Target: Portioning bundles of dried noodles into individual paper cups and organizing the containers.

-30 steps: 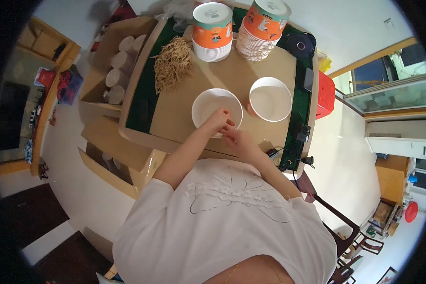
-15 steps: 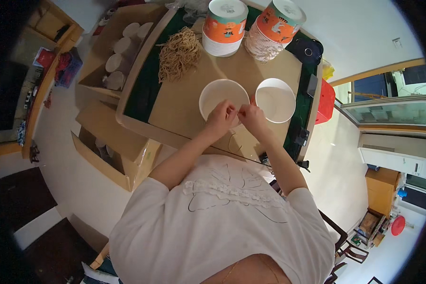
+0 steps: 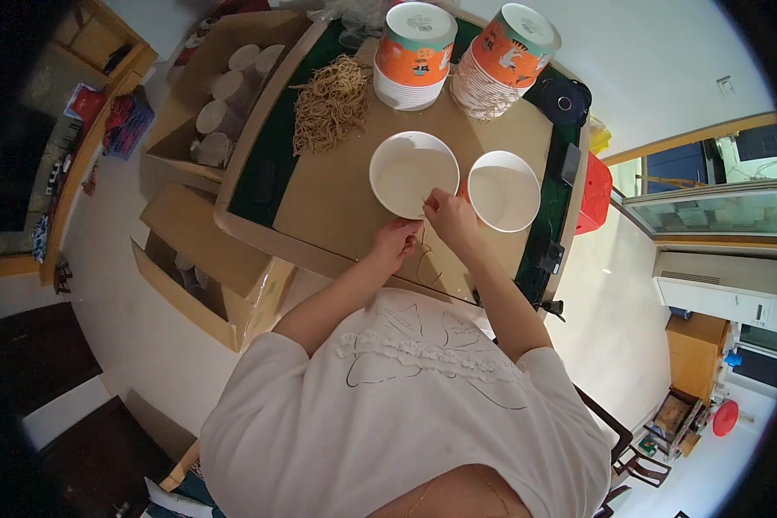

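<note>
A thin tan cord (image 3: 426,257) runs between my hands, and its slack hangs in a loop over the near edge of the table. My right hand (image 3: 451,218) pinches it at the rim of the left white paper bucket (image 3: 403,160), where a short piece shows at the fingertips. Lower and nearer to me, my left hand (image 3: 397,243) is closed with its fingertips on the cord. The left bucket stands upright, open at the top. Beside my right hand is a second open paper bucket (image 3: 511,177). Part of the cord is hidden by my fingers.
A heap of tan cords (image 3: 330,105) lies at the table's far left. Two stacks of upside-down orange buckets (image 3: 414,59) stand at the back, the right stack (image 3: 502,65) draped with cords. An open carton (image 3: 177,142) of cups and another carton (image 3: 207,259) sit left.
My hands have moved apart: the left came down toward me, the right shifted slightly up and left. The cord's short piece now shows at my right fingertips. My view has shifted a little.
</note>
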### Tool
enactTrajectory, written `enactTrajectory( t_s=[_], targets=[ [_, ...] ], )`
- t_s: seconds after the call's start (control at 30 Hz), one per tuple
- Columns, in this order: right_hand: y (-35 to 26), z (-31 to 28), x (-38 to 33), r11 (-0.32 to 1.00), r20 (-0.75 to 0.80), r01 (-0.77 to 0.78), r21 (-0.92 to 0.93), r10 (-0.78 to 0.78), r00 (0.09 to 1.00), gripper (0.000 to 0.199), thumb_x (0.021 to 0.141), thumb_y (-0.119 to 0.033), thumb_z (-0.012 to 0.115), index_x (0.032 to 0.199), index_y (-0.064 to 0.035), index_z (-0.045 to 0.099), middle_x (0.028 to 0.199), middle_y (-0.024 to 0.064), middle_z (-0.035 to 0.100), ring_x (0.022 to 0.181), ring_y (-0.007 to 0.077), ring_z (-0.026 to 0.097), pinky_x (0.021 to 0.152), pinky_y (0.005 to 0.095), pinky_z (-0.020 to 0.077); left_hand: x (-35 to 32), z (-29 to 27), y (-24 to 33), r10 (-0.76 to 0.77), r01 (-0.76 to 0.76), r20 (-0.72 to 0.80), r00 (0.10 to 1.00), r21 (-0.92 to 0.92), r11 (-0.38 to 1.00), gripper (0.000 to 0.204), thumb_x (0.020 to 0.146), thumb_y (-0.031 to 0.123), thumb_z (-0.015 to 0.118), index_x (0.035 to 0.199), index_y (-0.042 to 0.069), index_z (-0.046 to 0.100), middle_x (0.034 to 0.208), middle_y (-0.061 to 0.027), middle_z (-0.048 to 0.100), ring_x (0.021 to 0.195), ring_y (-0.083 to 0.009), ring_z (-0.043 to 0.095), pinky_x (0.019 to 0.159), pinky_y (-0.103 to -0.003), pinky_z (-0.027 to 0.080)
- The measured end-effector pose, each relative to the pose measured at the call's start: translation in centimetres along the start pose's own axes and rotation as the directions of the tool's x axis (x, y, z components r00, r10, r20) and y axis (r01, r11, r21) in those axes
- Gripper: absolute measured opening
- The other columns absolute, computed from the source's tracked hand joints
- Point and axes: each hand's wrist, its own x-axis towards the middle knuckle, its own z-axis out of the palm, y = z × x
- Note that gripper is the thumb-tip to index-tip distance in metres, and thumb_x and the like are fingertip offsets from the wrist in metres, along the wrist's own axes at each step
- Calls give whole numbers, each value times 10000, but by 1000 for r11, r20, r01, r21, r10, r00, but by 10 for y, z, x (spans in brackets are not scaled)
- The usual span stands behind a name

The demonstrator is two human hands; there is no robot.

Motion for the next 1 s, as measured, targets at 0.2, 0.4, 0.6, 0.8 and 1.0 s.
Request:
enactTrajectory(
  t_s=[0.2,0.4,0.6,0.8,1.0],
  targets=[
    [7,2,-2,999,-57,42,31,-40,998,113,749,-130,622,777,-25,593,695,135,637,636,302,624,583,401,496,-17,9,-1,89,-54,-126,988,257,965,69,818,126,616,826,108,551,673,29,519,550,-66,448,481,-218,336],
    [6,0,-9,995,-100,67,79,-59,993,83,745,-121,598,756,-40,585,665,158,614,633,324,617,595,411,492,-4,6,-7,39,-24,-151,988,98,995,80,785,143,640,830,134,575,708,51,520,623,-53,453,522,-222,330],
    [4,3,-6,985,-125,32,170,-11,992,82,754,-123,603,752,-43,583,657,164,612,625,333,615,583,428,489,10,17,-1,178,-146,-251,952,141,979,83,787,144,636,848,128,583,712,47,544,589,-53,459,518,-212,352],
    [13,-4,-4,998,-114,5,62,2,993,80,748,-126,585,753,-47,583,650,161,610,615,340,611,566,432,484,-37,32,28,272,-203,38,962,765,611,83,759,60,641,798,51,568,728,-28,601,679,-123,574,605,-282,460],
    [5,-21,-23,997,206,71,36,-77,976,111,743,-109,621,841,-56,608,739,127,638,705,294,624,643,397,486,-28,37,50,371,-420,465,804,885,-201,115,822,64,546,913,18,492,716,-115,605,654,-231,605,597,-361,478]
  ],
)
